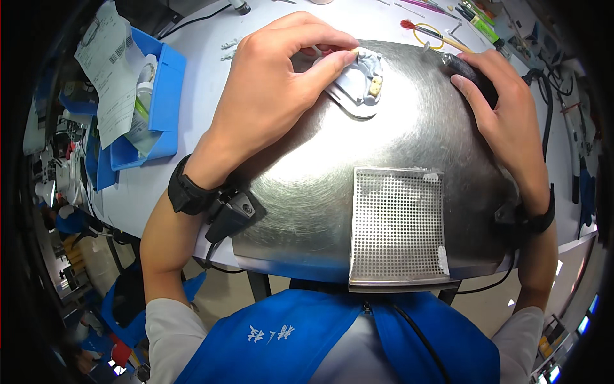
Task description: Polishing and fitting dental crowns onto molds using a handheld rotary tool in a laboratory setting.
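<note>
A grey-white dental model (358,86) of a tooth arch on its base rests at the far part of a brushed metal plate (288,198). Over its upper left edge, my left hand (275,77) has thumb and index fingertips pinched on a small tooth-coloured piece, mostly hidden by the fingers. A yellowish tooth crown (376,85) sits on the model's right side. My right hand (502,89) is wrapped round a dark rotary handpiece (462,67), right of the model. From the handpiece points a thin shank with a small pale tip (426,47), apart from the model.
A perforated metal grid (398,224) lies at the plate's near edge. By my left wrist is a black clamp-like fitting (236,214). Blue bins (169,96) with papers stand at left. A red-tipped brush (441,40) and several tools lie far right; a black cable (548,109) runs beside my right hand.
</note>
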Demonstrator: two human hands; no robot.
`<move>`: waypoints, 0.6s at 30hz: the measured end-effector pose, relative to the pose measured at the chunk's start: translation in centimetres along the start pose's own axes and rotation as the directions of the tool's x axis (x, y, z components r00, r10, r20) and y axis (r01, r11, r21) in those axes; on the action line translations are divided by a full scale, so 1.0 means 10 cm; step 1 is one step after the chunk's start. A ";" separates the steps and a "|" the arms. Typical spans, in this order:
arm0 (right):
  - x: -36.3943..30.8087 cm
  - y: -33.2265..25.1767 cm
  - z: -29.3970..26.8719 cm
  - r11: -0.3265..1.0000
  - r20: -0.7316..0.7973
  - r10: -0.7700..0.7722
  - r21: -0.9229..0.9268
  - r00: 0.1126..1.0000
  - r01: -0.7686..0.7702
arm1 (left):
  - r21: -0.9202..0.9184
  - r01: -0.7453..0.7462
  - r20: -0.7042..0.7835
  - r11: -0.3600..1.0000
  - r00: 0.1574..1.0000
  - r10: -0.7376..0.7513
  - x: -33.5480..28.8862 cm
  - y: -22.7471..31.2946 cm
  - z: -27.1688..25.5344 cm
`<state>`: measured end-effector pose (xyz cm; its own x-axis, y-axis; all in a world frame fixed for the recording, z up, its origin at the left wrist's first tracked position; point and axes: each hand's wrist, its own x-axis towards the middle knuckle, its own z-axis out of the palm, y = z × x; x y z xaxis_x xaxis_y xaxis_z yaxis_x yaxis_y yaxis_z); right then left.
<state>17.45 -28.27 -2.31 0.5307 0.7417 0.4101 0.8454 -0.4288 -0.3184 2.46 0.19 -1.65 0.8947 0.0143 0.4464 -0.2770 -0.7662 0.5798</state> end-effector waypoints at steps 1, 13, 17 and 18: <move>0.00 0.00 0.00 1.000 0.006 0.014 0.011 1.000 -0.014 | -0.002 0.001 0.004 1.000 1.000 -0.001 0.00 0.00 -0.01; 0.06 -0.06 -0.03 1.000 0.002 0.014 0.027 1.000 -0.015 | -0.204 0.278 0.101 0.939 0.960 -0.262 -0.09 0.09 -0.03; 0.18 -0.26 -0.12 0.983 -0.057 -0.159 0.083 0.986 0.163 | 0.047 -0.019 -0.058 0.999 0.998 0.022 -0.01 0.00 -0.02; 0.21 -0.34 -0.13 0.966 -0.009 -0.179 0.187 0.984 0.177 | 0.009 0.040 -0.028 0.999 0.999 -0.040 -0.02 -0.02 -0.02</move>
<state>15.82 -25.91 0.74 0.3714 0.8017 0.4684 0.8997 -0.1861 -0.3949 2.29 0.47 -1.74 0.8948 0.0630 0.4420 -0.2376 -0.7710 0.5909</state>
